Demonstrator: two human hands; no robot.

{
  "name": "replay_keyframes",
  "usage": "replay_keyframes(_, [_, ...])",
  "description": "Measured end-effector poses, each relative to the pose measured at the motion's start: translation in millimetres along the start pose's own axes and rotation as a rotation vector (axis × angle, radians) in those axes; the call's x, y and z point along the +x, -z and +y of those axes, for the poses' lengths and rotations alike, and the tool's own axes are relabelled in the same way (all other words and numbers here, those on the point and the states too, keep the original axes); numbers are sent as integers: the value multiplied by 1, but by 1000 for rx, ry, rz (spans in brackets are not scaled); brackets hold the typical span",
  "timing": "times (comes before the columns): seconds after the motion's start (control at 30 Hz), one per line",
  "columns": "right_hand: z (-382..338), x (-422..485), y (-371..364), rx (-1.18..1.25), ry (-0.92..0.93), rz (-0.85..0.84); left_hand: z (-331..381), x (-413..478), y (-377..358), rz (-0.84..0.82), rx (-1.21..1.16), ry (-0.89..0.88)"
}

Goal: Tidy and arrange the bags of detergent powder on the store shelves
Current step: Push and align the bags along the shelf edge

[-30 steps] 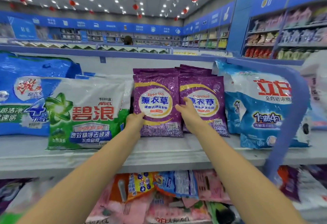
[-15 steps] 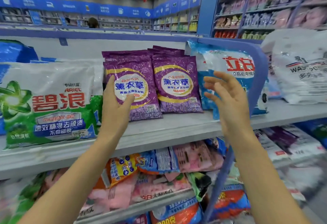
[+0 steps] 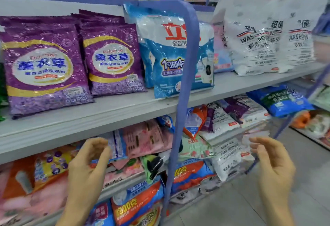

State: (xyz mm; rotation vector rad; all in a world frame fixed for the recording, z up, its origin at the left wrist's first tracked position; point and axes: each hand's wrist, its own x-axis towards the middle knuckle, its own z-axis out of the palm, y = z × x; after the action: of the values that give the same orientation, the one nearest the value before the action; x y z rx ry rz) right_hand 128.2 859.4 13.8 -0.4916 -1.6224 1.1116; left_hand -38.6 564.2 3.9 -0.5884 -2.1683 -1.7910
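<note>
Both my hands are raised in front of the lower shelves, well apart, each empty. My left hand [image 3: 87,165] is loosely curled, fingers bent toward the palm, gripping nothing; it sits in front of the pink bags [image 3: 142,140] heaped on the shelf below. My right hand [image 3: 273,163] is spread with fingers half bent, holding nothing, out over the floor on the right side. On the upper shelf [image 3: 107,116], two stacks of purple bags stand leaning back, side by side and touching: the left purple bag [image 3: 42,65] nearer the shelf edge, the right purple bag [image 3: 112,59] set a little farther in. Just right of them stands a blue bag [image 3: 171,54] with red characters, upright, its base near the front lip of the shelf. A blue upright post [image 3: 185,75] of the shelving crosses in front of that bag. Past the post to the right, large white bags [image 3: 259,34] printed with washing powder text stand in a row, somewhat blurred. Below, the lower shelves hold a jumble of orange bags [image 3: 135,206], pink ones and white ones lying flat and overlapping, with a dark blue bag [image 3: 282,99] flat at the far right.
</note>
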Motion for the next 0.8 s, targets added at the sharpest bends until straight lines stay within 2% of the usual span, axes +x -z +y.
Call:
replay_keyframes(0.2, [82,53,39,-36,-85,-89,-6,-15,-98,-110,15,97])
replay_keyframes(0.33, [144,98,45,-166,-107,-269,-8,-19,-158,-128,34,132])
replay_keyframes(0.47, [199,136,19,-354,-116,-486,-12,-21,-201,-112,38,169])
replay_keyframes(0.6, [244,163,-24,-536,64,-768,-10,-20,-236,-145,90,188])
replay_keyframes(0.73, [275,179,-69,-632,264,-890,-5,-11,-264,-161,174,165])
replay_keyframes(0.8, [287,177,-82,-630,334,-884,-4,-3,-279,-177,232,136])
